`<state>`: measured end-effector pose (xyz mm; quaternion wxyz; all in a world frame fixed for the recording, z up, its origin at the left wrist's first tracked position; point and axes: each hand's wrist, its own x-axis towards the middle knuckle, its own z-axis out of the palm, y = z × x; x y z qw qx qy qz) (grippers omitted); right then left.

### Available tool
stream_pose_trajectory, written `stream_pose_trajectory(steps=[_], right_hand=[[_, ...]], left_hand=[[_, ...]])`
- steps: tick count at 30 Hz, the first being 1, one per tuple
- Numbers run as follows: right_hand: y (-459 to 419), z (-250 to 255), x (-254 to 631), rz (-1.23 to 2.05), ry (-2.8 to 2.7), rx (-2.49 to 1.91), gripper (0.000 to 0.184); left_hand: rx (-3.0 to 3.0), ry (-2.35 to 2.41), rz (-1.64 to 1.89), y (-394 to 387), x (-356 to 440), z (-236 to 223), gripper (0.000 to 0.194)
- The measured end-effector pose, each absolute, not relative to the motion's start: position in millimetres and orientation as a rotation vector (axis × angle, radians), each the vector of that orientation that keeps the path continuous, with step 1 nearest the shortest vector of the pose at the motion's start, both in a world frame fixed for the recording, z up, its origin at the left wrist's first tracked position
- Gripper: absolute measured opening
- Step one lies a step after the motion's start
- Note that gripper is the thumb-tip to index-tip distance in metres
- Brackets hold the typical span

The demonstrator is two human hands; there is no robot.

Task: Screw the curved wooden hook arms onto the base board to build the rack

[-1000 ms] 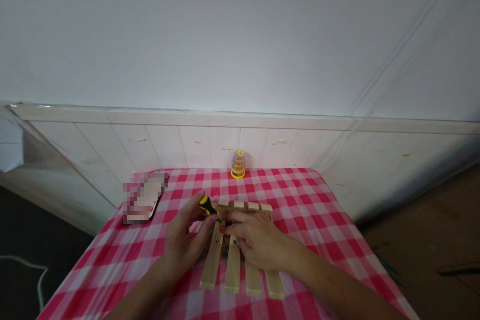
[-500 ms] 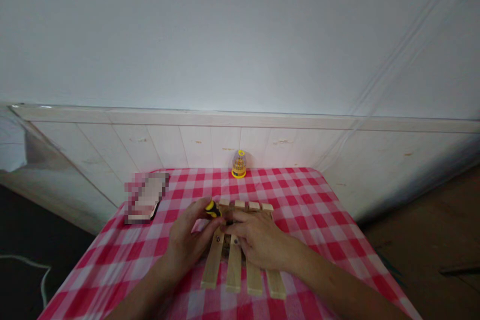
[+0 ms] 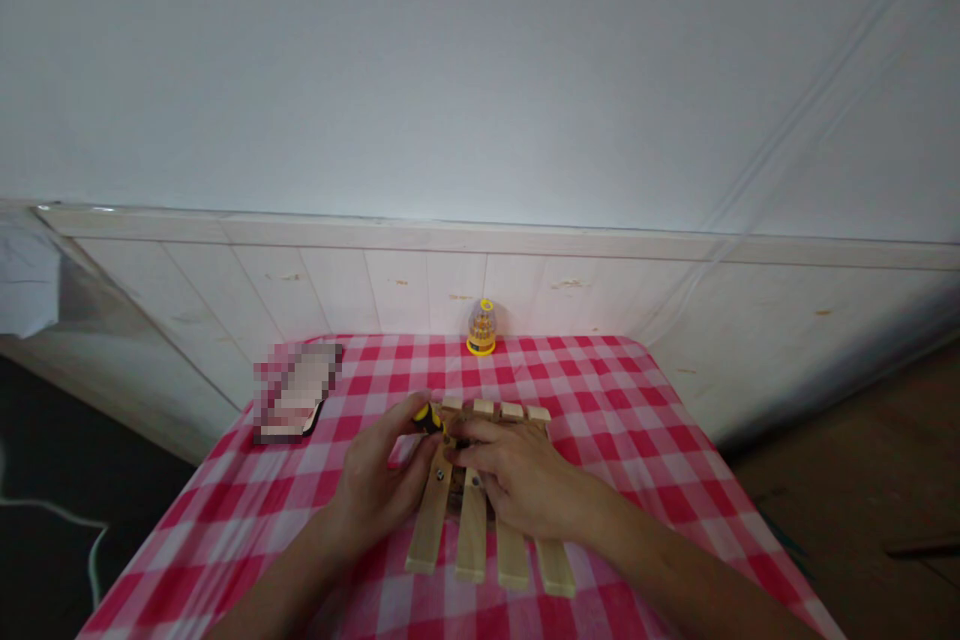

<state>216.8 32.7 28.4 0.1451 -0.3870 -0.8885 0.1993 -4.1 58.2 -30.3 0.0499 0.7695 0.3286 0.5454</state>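
Observation:
My left hand [image 3: 375,480] is closed around a short black-and-yellow screwdriver [image 3: 430,419], thumb and forefinger at its handle. The screwdriver slants down toward a wooden slatted piece [image 3: 471,535] lying on the table. Several pale slats fan toward me, and screw heads show on the two left ones. My right hand [image 3: 529,475] lies over the right slats, its fingers bent together by the screwdriver's lower end. What those fingertips hold, if anything, is hidden, and so is the screwdriver's tip.
A red-and-white checked cloth [image 3: 615,390] covers the table. At the back edge stands a clear dome-shaped case with a yellow base [image 3: 481,332]. A blurred-out phone-like object [image 3: 300,390] lies at the left. Behind the table rises a panelled wall [image 3: 405,290].
The view has shifted slightly, so everything sits a little further right. Both hands stay at the slatted piece, and the screwdriver's handle appears slightly turned in my left fingers.

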Motion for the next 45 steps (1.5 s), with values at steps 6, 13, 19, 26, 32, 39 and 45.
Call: stream_pose_trajectory(steps=[6,13,19,26,32,39,45], right_hand=[[33.4,30.0,217.3,0.574,-2.58,-1.108,0.034],[33.3,27.2,217.4,0.562,-2.582,-1.115,0.033],[33.6,26.1,217.7,0.539,-2.586,-1.093,0.04],[33.2,29.3,217.2,0.525,-2.591,-1.133,0.04],[32.7,29.3,217.3,0.553,-2.584,-1.132,0.04],[33.2,28.1,217.1,0.533,-2.594,-1.124,0.042],[32.9,25.9,216.9,0.546,-2.582,-1.155,0.042]], left_hand=[[2.39,0.946,1.633,58.3,-4.7,-33.5,0.065],[2.349,0.934,1.627,57.7,-7.5,-42.0,0.072],[2.218,0.885,1.603,49.5,-12.7,-38.9,0.071],[2.313,0.84,1.573,47.6,-11.8,-29.6,0.069],[2.459,0.88,1.62,50.3,-12.3,-29.2,0.067],[2.477,0.784,1.663,52.4,-5.3,-15.5,0.054],[2.406,0.786,1.642,51.8,-3.2,-4.8,0.041]])
